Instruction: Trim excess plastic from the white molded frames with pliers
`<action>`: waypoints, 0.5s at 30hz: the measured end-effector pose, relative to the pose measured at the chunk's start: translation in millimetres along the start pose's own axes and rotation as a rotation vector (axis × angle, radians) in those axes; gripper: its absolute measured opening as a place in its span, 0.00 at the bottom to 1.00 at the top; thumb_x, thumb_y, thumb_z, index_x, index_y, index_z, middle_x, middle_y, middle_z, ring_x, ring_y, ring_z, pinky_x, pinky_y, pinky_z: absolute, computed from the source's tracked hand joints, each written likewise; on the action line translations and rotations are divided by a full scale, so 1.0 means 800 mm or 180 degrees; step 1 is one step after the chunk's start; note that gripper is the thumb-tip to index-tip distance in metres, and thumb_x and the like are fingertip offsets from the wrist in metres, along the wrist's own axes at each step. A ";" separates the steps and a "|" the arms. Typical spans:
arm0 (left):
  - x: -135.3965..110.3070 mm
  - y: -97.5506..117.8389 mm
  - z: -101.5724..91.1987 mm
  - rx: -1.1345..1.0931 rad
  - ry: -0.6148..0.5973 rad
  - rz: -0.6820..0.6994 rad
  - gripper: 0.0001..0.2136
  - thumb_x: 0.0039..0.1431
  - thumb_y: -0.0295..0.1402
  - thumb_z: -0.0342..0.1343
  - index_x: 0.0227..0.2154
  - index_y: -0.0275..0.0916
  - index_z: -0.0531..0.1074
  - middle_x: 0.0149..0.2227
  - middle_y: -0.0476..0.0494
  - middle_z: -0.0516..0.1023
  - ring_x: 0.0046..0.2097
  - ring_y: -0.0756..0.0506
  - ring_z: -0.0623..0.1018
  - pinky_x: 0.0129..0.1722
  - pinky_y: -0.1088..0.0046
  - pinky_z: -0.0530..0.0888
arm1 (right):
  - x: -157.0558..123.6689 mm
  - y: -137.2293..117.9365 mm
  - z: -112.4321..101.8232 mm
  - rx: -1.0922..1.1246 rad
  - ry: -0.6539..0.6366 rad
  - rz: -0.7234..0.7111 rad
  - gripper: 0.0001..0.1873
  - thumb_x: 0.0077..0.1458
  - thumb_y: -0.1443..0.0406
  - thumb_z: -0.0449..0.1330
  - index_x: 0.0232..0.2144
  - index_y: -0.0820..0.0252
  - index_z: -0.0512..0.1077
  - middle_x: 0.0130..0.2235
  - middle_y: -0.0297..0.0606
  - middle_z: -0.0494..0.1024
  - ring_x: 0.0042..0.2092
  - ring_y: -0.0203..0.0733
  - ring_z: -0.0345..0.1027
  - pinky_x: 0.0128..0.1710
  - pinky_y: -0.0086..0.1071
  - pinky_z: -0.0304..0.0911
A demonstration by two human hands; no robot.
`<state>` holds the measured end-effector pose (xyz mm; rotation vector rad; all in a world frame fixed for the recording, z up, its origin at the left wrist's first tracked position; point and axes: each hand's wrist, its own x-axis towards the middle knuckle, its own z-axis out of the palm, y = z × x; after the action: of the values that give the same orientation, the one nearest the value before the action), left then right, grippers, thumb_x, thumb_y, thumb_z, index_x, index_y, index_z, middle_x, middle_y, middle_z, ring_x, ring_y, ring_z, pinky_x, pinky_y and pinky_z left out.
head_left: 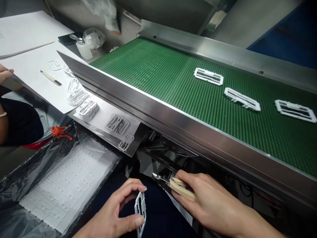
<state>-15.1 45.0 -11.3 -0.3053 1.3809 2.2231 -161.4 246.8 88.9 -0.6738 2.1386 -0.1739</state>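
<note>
I have a white frame (144, 205) on edge at near centre, my left hand (121, 211) pinching its rim, probably so its edges stay exposed. My right hand (201, 195) grips cream-handled cutters (184, 192), tips clear of it. Near left, flat pieces (71, 175) lie in rows, apparently for neat layering; far right, three loose frames (209, 81) sit on the green belt (138, 66).

left hand (121, 210): pinching between thumb (131, 223) and fingertips (141, 187)
right hand (198, 195): gripping, back facing up
right forearm (245, 218): slanting in from lower right
</note>
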 end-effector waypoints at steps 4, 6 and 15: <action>0.018 -0.028 0.022 -0.1343 0.0545 -0.0314 0.20 0.51 0.42 0.64 0.47 0.43 0.75 0.54 0.41 0.68 0.53 0.40 0.71 0.52 0.70 0.66 | 0.006 0.018 0.029 0.0818 0.0163 0.0114 0.07 0.60 0.57 0.52 0.33 0.52 0.65 0.29 0.27 0.72 0.29 0.36 0.65 0.28 0.29 0.56; 0.024 -0.028 0.031 -0.1783 0.0803 -0.0573 0.19 0.54 0.43 0.60 0.47 0.41 0.76 0.49 0.39 0.75 0.48 0.42 0.74 0.48 0.72 0.68 | 0.006 0.023 0.044 0.0861 0.0376 0.0041 0.06 0.58 0.59 0.54 0.38 0.51 0.65 0.35 0.29 0.73 0.35 0.37 0.67 0.34 0.30 0.59; 0.014 -0.004 0.040 -0.2492 0.0868 -0.0985 0.21 0.60 0.44 0.52 0.47 0.33 0.76 0.36 0.38 0.81 0.32 0.42 0.78 0.36 0.72 0.73 | -0.005 0.021 0.067 0.0373 0.0712 -0.0434 0.18 0.54 0.65 0.56 0.49 0.53 0.62 0.43 0.37 0.70 0.45 0.45 0.63 0.47 0.40 0.59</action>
<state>-20.4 77.6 -4.3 -1.0405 0.4527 2.4035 -124.4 269.5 52.7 -0.7611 2.2735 -0.4643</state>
